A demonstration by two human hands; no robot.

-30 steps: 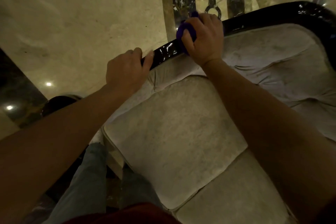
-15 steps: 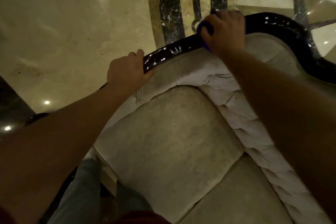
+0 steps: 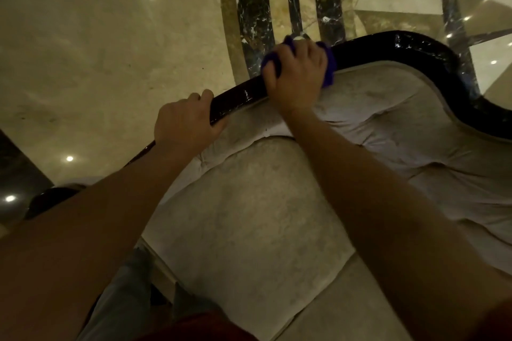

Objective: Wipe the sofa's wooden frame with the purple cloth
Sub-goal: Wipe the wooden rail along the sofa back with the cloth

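The sofa's dark glossy wooden frame [image 3: 388, 46] curves along the top of the pale upholstered back. My right hand [image 3: 297, 75] is closed around the purple cloth [image 3: 329, 66] and presses it over the top rail; the cloth shows at both sides of my fingers. My left hand [image 3: 185, 122] grips the same rail lower and to the left, fingers curled over its far edge. A short shiny stretch of rail [image 3: 238, 97] lies bare between the two hands.
The pale seat cushion [image 3: 249, 216] and tufted backrest [image 3: 401, 130] fill the near side. Beyond the rail lies a polished marble floor [image 3: 97, 50] with dark inlaid bands [image 3: 253, 8]. My legs in jeans [image 3: 124, 299] stand at the sofa's left end.
My right hand with the cloth has slid back left along the rail, closer to my left hand. The left hand keeps its grip on the rail.
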